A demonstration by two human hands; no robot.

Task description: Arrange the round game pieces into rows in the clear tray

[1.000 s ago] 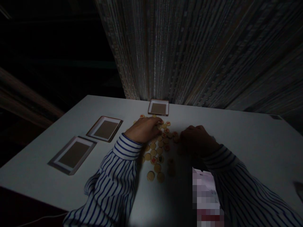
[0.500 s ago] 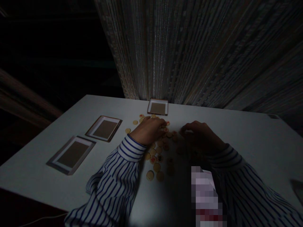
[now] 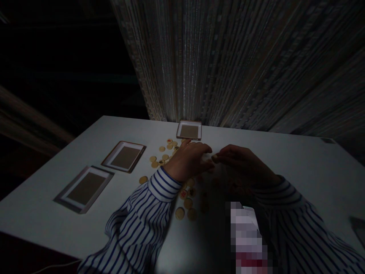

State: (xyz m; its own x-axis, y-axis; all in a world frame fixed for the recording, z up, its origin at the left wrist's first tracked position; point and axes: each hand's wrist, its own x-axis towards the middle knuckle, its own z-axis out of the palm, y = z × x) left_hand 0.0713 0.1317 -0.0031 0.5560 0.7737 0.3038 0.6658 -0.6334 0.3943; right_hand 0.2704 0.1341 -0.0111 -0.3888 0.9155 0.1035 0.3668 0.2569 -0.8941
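Many round wooden Chinese chess pieces (image 3: 179,213) lie scattered across the white table, some with red or black characters showing, others blank side up. Over the middle of them hovers my left hand (image 3: 189,158), its thumb and fingers apart in a curved shape, hiding the pieces beneath. Just to its right, my right hand (image 3: 242,163) pinches a pale chess piece (image 3: 215,156) at its fingertips, facing the gap of the left hand. Dark shadow covers the pieces under the right hand.
Three shallow rectangular trays stand on the white table (image 3: 285,163): one at the back edge (image 3: 177,136), one left of the pieces (image 3: 107,160), and a greyer one nearer the front left (image 3: 64,194). A string curtain (image 3: 194,76) hangs behind. A pixelated patch covers the lower right.
My left hand has shifted right and opened its fingers, uncovering pieces at its left. The right hand has come closer to it, a chess piece now visible at its fingertips.
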